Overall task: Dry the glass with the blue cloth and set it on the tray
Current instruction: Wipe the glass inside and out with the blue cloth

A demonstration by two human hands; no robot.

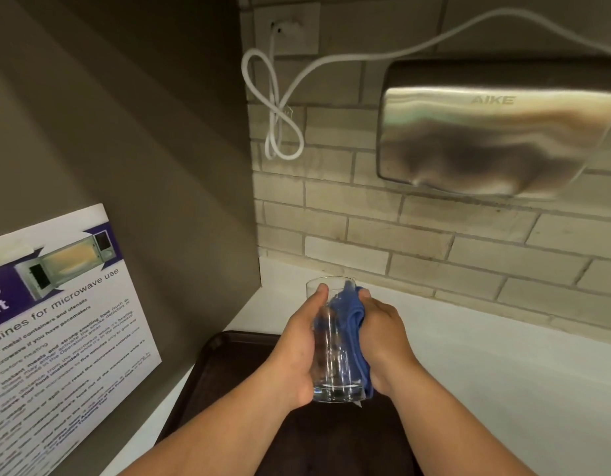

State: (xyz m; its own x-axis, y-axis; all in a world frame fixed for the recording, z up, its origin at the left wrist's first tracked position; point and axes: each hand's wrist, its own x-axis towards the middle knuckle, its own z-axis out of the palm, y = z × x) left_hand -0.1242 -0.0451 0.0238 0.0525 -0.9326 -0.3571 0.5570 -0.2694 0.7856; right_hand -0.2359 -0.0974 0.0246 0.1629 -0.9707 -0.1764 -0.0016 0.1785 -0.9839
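Note:
A clear drinking glass (333, 359) is held upright above the dark brown tray (225, 365), in the lower middle of the head view. My left hand (297, 352) grips the glass from its left side, thumb near the rim. My right hand (383, 341) presses the blue cloth (354, 324) against the glass's right side. The cloth runs from the rim down to the base. Part of the cloth is hidden between my palm and the glass.
A white countertop (486, 355) runs to the right under a brick-tile wall. A steel hand dryer (496, 132) hangs on that wall, with a looped white cable (276, 108) to its left. A microwave notice (56, 321) is fixed on the left side wall.

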